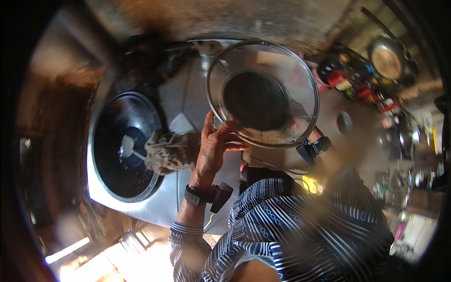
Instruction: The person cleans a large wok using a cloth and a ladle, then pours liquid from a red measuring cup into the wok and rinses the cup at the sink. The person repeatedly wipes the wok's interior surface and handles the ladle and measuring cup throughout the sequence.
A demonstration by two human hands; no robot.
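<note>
A round wire-mesh strainer (303, 88) with a metal rim and a dark round base is held up in front of me, its open side towards my view. My left hand (211, 141) grips the near left of its rim, thumb and fingers on the edge. On the other side my right hand (314, 134) supports the strainer from behind; the mesh mostly covers its fingers. To the left a large dark wok (105, 155) sits on the metal-topped counter (190, 190). A ladle (127, 145) rests inside it. A crumpled grey cloth (169, 153) lies by the wok's right rim.
A pale flat piece (181, 123) lies behind the cloth. To the right stands a small bowl (343, 122). A frying pan (387, 63) and several jars and packets (364, 90) are along the wall at the far right. Something yellow (312, 185) is beside my body.
</note>
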